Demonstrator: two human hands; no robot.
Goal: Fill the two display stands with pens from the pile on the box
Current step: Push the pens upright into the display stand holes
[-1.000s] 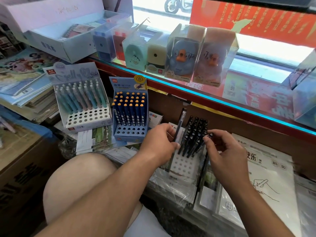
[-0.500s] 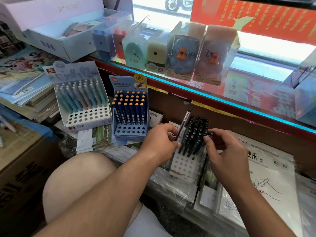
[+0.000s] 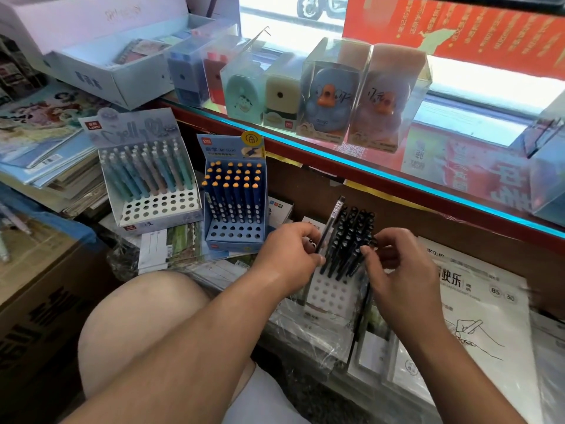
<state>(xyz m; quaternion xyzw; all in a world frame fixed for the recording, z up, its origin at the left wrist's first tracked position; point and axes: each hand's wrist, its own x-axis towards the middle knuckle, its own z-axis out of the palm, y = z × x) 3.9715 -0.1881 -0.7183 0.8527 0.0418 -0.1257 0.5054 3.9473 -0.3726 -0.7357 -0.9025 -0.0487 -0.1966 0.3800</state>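
A white perforated display stand [image 3: 328, 296] sits in front of me on plastic-wrapped packs, its back rows filled with black pens [image 3: 351, 237]. My left hand [image 3: 290, 252] grips one black pen [image 3: 331, 223] with a white barcode label, held upright at the stand's left edge. My right hand [image 3: 394, 270] pinches the tops of the black pens at the stand's right side. A grey stand [image 3: 156, 206] of pastel pens and a blue stand [image 3: 235, 234] of orange-tipped pens stand to the left, each with bare front holes.
A glass counter edge [image 3: 397, 179] runs above the stands, carrying boxed sharpeners [image 3: 330, 93]. Stacked notebooks [image 3: 52, 166] lie at the left over a cardboard box [image 3: 39, 289]. White paper packs [image 3: 483, 316] lie at the right. My knee [image 3: 137, 325] is below the stands.
The single pen in my left hand has tilted slightly toward the stand. My right hand has shifted a little along the pen tops.
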